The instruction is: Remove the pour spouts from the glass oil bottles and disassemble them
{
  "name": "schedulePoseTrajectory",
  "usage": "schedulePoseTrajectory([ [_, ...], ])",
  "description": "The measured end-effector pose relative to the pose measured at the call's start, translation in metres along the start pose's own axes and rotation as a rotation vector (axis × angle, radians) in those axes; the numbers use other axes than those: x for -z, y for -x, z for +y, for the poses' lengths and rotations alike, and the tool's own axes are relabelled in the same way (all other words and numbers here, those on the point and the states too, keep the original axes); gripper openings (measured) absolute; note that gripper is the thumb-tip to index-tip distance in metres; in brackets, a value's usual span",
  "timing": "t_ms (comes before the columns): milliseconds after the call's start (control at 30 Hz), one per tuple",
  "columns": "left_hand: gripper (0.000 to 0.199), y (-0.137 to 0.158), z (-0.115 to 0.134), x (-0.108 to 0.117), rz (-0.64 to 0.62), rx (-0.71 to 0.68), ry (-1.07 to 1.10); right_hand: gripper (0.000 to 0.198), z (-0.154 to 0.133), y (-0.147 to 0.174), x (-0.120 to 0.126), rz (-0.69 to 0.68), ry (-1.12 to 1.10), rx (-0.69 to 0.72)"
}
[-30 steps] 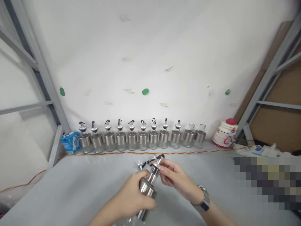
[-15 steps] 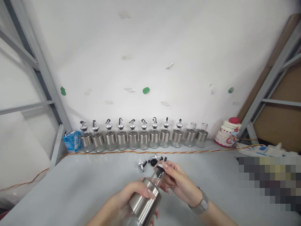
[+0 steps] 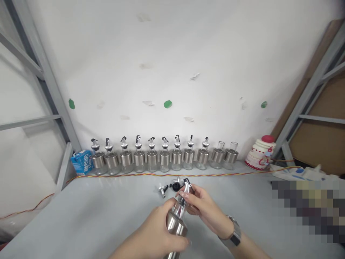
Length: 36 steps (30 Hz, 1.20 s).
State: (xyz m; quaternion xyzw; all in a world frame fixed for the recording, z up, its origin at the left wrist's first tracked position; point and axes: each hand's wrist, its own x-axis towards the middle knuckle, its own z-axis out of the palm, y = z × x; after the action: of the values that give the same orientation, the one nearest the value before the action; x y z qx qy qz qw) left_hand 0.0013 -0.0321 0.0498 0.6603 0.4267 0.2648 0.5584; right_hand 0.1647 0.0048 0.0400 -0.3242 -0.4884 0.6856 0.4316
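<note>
A glass oil bottle with a steel sleeve (image 3: 176,226) is held tilted over the front of the table. My left hand (image 3: 155,232) is wrapped round the sleeve and shoulder of it. In my right hand (image 3: 205,205) is a silver pour spout with a black flip lid (image 3: 186,185), gripped between thumb and fingers at the mouth of the bottle. The fingers partly hide where spout and neck meet. Just beyond the hands lie a loose pour spout (image 3: 162,190) and a round black part (image 3: 176,186), with another silver piece close by.
Along the wall stands a row of similar bottles (image 3: 152,156), most with spouts; the two at the right end (image 3: 231,155) have bare necks. A blue carton (image 3: 82,163) is at the left, a white-and-red jar (image 3: 260,153) at the right. A twisted wire (image 3: 199,175) crosses the table (image 3: 88,212).
The bottle has turned more upright and its spout has rotated, showing the lid side-on. My left hand has shifted its hold higher, towards the neck. My right hand stays at the spout.
</note>
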Motion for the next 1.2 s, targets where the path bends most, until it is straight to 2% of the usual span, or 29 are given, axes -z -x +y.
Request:
schedulePoseTrajectory([
  [133, 0.055, 0.004, 0.006, 0.01, -0.213, 0.143, 0.225, 0.03, 0.001, 0.005, 0.005, -0.104, -0.026, 0.048],
  [233, 0.044, 0.008, 0.012, 0.017, -0.387, 0.137, 0.389, 0.037, -0.002, 0.012, 0.006, -0.204, -0.009, 0.089],
  [300, 0.044, 0.011, 0.014, 0.02, -0.434, 0.139, 0.433, 0.04, -0.004, 0.015, 0.006, -0.276, -0.01, 0.096],
  [367, 0.053, 0.013, 0.015, 0.019, -0.378, 0.15, 0.363, 0.042, -0.007, 0.015, 0.006, -0.3, -0.031, 0.08],
  [467, 0.063, 0.011, 0.012, 0.01, -0.18, 0.113, 0.149, 0.039, -0.008, 0.01, 0.007, -0.243, -0.024, 0.045],
  [600, 0.053, 0.004, 0.006, -0.006, 0.087, -0.086, -0.213, 0.028, -0.005, 0.002, 0.006, -0.083, 0.084, 0.003],
  [667, 0.046, 0.002, 0.005, -0.01, 0.154, -0.111, -0.315, 0.029, -0.003, -0.001, 0.005, 0.01, 0.127, -0.01],
  [700, 0.044, 0.001, 0.005, -0.01, 0.149, -0.107, -0.322, 0.03, -0.002, -0.001, 0.005, 0.032, 0.142, -0.013],
  [767, 0.045, 0.003, 0.007, -0.009, 0.071, -0.085, -0.261, 0.032, -0.002, 0.0, 0.005, 0.024, 0.159, -0.014],
  [867, 0.057, 0.008, 0.01, -0.002, -0.09, -0.014, -0.076, 0.032, -0.005, 0.005, 0.008, -0.072, 0.152, 0.006],
  [967, 0.066, 0.01, 0.009, 0.006, -0.236, 0.064, 0.147, 0.03, -0.009, 0.012, 0.012, -0.165, 0.178, 0.096],
  [1100, 0.049, 0.009, 0.007, 0.014, -0.45, 0.12, 0.431, 0.032, -0.011, 0.019, 0.016, -0.234, 0.22, 0.215],
  [1167, 0.046, 0.009, 0.008, 0.015, -0.458, 0.148, 0.469, 0.033, -0.012, 0.019, 0.016, -0.266, 0.203, 0.227],
  [1200, 0.048, 0.01, 0.009, 0.015, -0.421, 0.15, 0.441, 0.033, -0.013, 0.018, 0.015, -0.271, 0.182, 0.22],
])
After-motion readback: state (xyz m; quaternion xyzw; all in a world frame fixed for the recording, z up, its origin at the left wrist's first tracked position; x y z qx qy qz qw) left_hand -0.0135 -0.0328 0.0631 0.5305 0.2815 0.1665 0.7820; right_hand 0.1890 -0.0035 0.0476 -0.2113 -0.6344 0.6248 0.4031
